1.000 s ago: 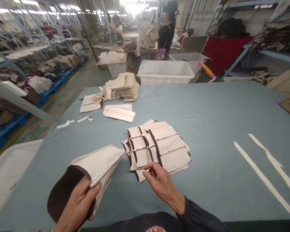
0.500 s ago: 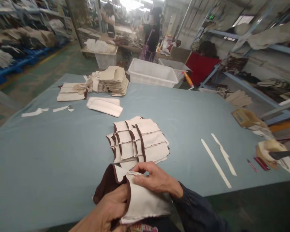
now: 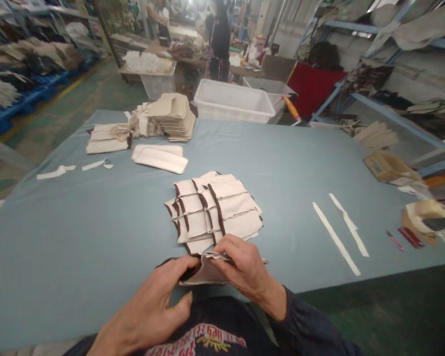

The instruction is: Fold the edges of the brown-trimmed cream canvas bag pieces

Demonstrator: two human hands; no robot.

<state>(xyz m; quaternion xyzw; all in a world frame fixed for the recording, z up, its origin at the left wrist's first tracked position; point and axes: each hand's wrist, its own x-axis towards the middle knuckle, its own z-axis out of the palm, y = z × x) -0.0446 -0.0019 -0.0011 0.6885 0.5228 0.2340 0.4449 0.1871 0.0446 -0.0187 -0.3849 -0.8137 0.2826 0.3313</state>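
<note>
Presently in my right grip: one cream cloth piece, pinched between thumb and fingers, its upper edge bunched into folds.
My left grip: loosened, the fingers at the piece's dark-edged end, the thumb spread clear of the cloth; some fingertips are hidden from me.
Cloth piece's place: just on my side of the pile, over the near part of the tabletop; I cannot tell whether it touches the pile.
Pile: cream pieces with dark brown edging and cross seams, overlapping one another.
Oblong panels: two, pale, overlapping, beyond the pile and to its left.
Beige stack: farther beyond the pile, also leftward.
Long strips: two, well apart from the pile, to its right.
Short strips: two, well to the pile's left.
White tub: straight beyond the pile, past the tabletop's far edge.
</note>
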